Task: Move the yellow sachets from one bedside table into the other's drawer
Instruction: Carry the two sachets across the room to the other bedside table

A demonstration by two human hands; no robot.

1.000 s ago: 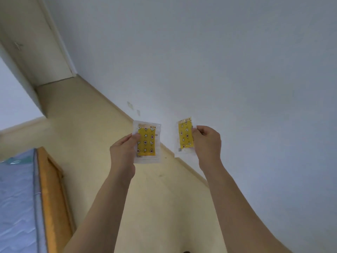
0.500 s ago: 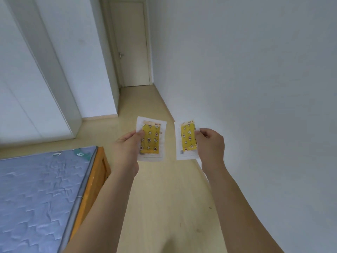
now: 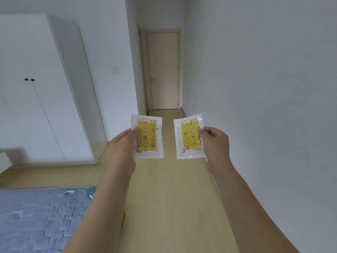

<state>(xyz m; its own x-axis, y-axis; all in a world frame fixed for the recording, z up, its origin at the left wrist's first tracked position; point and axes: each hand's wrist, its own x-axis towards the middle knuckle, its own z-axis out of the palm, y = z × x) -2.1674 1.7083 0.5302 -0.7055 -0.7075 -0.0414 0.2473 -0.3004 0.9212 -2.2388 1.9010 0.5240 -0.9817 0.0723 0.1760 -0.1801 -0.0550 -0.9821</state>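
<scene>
Two yellow sachets in clear wrappers, printed with stars and moons, are held up in front of me at chest height. My left hand point(image 3: 125, 146) pinches the left edge of one yellow sachet point(image 3: 148, 137). My right hand point(image 3: 216, 143) pinches the right edge of the other yellow sachet point(image 3: 189, 138). Both sachets are upright and a small gap separates them. No bedside table or drawer is in view.
A bed with a blue quilted mattress point(image 3: 40, 220) fills the lower left. A white wardrobe point(image 3: 45, 92) stands at the left. A wood-floor passage point(image 3: 169, 198) runs ahead to a closed door point(image 3: 162, 70). A white wall point(image 3: 264, 88) runs along the right.
My view has swung left and levelled, bringing the wardrobe, the door and more of the bed into sight. Both hands keep the sachets held up in the same way.
</scene>
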